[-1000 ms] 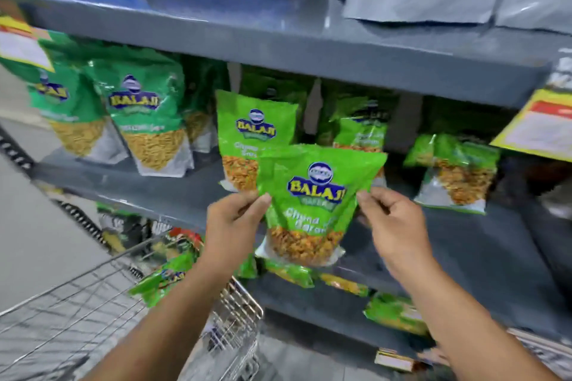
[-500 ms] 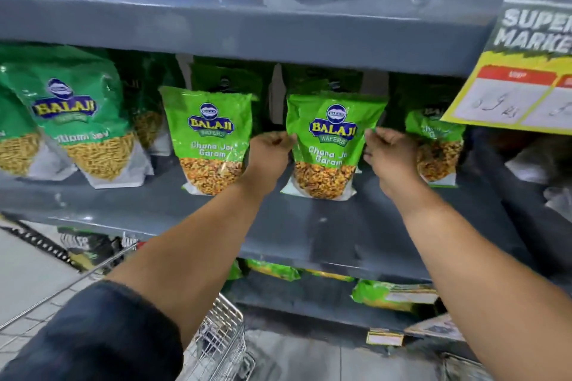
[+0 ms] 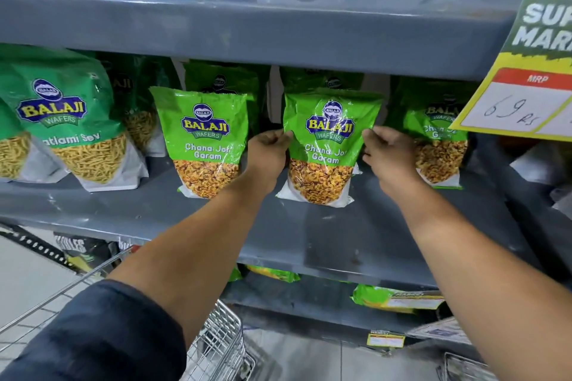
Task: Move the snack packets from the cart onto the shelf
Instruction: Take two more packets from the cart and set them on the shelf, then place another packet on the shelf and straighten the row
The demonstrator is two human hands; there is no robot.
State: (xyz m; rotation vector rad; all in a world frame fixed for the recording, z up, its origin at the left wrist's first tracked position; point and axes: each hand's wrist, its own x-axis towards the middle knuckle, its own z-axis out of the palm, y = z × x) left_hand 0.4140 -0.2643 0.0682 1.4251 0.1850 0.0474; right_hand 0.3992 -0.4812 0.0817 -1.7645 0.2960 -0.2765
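Head view: both hands pinch one green snack packet (image 3: 329, 145) at its side edges, left hand (image 3: 269, 153) on the left edge, right hand (image 3: 388, 153) on the right, fingers curled tight. Packet stands upright on the grey shelf (image 3: 325, 232), base touching the shelf, more packets behind it. Neighbour packet (image 3: 205, 142) stands just beside on the left; another (image 3: 439, 148) on the right, partly behind the right hand. Cart (image 3: 213, 346) below, wire rim only; contents not visible.

Risk, as judged: packet is soft and top-heavy; released off-balance, it may slump forward off the shelf or tip a neighbour.
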